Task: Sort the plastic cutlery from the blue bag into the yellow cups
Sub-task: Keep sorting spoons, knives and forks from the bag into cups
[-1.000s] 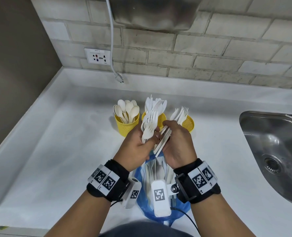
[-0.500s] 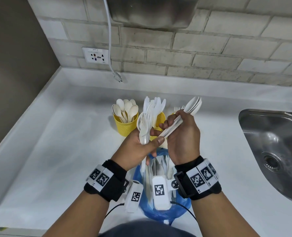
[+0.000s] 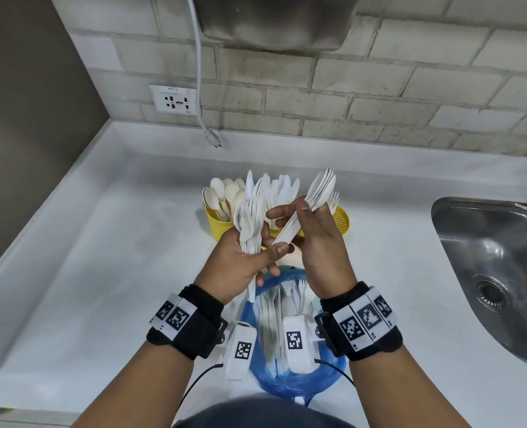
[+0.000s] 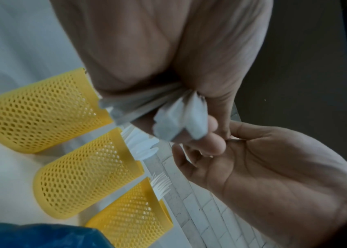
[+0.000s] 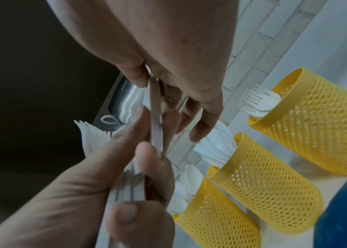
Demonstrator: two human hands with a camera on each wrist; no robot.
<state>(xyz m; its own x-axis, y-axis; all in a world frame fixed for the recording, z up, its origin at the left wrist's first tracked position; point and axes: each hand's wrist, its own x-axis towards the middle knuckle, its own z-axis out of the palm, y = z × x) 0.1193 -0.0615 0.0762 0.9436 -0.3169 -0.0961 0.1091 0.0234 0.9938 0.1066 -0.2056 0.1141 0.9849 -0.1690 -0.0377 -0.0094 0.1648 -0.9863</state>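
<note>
Left hand [image 3: 240,261] grips a mixed cutlery bundle [image 3: 251,223], thumb across the handles. Right hand [image 3: 321,245] pinches a stack of spoons [image 3: 311,199] over the yellow cups [image 3: 341,222], above the blue bag [image 3: 299,383].

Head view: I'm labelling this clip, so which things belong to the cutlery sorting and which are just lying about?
Part of the job:
- left hand, gripping white plastic cutlery
- right hand, holding a bunch of white plastic forks
- three yellow mesh cups
- blue plastic bag

Just lying about:
- steel sink
- white wall socket
- dangling white cable
</note>
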